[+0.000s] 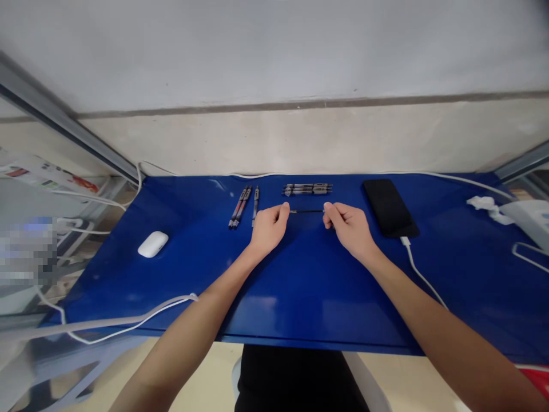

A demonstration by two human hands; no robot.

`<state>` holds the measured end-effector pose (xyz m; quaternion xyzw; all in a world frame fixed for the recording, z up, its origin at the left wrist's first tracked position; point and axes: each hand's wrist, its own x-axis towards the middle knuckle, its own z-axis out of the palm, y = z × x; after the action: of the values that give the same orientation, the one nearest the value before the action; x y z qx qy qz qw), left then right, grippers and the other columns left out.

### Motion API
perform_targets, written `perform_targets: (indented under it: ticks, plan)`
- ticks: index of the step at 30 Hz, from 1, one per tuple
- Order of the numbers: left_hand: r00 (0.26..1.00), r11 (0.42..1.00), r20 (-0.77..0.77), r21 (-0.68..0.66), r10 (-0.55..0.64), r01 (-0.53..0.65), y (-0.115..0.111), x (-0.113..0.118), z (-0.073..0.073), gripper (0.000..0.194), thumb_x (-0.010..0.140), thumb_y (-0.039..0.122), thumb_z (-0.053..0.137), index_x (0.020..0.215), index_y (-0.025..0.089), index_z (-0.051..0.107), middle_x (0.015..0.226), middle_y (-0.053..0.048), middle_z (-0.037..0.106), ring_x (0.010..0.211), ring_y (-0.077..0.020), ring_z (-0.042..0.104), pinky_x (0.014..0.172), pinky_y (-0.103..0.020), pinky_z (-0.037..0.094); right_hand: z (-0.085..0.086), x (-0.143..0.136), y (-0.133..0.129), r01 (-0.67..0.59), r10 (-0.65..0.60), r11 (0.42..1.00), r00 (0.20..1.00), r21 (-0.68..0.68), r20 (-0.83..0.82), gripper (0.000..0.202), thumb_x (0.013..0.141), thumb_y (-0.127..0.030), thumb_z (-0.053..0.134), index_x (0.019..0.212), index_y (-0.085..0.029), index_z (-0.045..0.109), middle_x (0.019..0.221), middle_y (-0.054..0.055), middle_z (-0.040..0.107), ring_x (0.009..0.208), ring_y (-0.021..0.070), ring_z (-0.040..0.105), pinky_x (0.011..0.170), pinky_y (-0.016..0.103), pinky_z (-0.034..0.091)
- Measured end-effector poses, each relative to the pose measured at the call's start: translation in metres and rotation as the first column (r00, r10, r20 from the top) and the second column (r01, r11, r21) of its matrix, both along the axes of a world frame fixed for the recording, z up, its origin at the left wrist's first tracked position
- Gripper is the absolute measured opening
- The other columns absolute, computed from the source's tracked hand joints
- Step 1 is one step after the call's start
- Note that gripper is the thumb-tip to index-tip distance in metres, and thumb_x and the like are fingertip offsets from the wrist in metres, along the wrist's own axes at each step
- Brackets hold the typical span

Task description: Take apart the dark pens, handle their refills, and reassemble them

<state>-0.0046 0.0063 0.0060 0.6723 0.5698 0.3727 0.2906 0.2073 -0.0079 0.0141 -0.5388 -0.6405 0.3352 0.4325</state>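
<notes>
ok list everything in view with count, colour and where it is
table: one, blue, against the wall
wall: one, grey over cream, behind
frame posts: two visible, grey, both sides
paired pens: two, grey and reddish, back left of centre
single pen: one, grey, right beside them
pen row: several, grey, back centre, exact count unclear
thin rod: one, mostly black, held near centre
white case: one, white, left
phone: one, black, right
phone cable: one, white, below phone
loose cables: several, white, back edge and left
left edge: blurred items, unclear
hands: two, bare, fingers on rod ends
</notes>
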Motion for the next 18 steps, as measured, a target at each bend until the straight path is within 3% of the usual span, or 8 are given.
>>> perform_targets:
  ticks: [9, 15, 18]
  plan:
    - [0.997, 0.999, 0.077, -0.032, 0.019, -0.017, 0.0010, 0.0000, 0.0012, 0.054, 0.102, 0.051, 0.038, 0.058, 0.019, 0.038, 0.055, 0.001, 0.040, 0.053, -0.0114, 0.035, 0.055, -0.030, 0.025, -0.0074, 0.0002, 0.0059, 0.015, -0.014, 1.000, 0.999, 0.024, -0.047, 0.028, 0.093, -0.048, 0.063, 0.093, -0.023, 0.074, 0.089, 0.006, 0.076, 0.069, 0.0182, 0.063, 0.059, 0.031, 0.047]
    - [0.999, 1.000, 0.044, -0.025, 0.005, -0.004, 0.0009, 0.0003, 0.0007, 0.054, 0.102, 0.051, 0.038, 0.058, 0.020, 0.036, 0.054, 0.002, 0.038, 0.053, -0.0115, 0.033, 0.055, -0.030, 0.023, -0.0024, 0.0003, 0.0010, 0.000, 0.001, 1.000, 1.000, 0.031, -0.016, 0.050, 0.099, -0.055, 0.051, 0.065, -0.021, 0.066, 0.065, 0.004, 0.066, 0.062, 0.0166, 0.060, 0.063, 0.032, 0.047]
    - [0.999, 1.000, 0.041, -0.018, 0.012, -0.011, 0.0014, 0.0000, -0.0004, 0.054, 0.102, 0.051, 0.038, 0.058, 0.020, 0.036, 0.054, 0.001, 0.038, 0.053, -0.0116, 0.033, 0.055, -0.030, 0.023, -0.0026, 0.0001, 0.0022, -0.016, 0.015, 0.999, 1.000, 0.038, 0.017, 0.047, 0.100, -0.054, 0.051, 0.068, -0.022, 0.066, 0.070, 0.004, 0.069, 0.066, 0.0177, 0.062, 0.067, 0.033, 0.048]
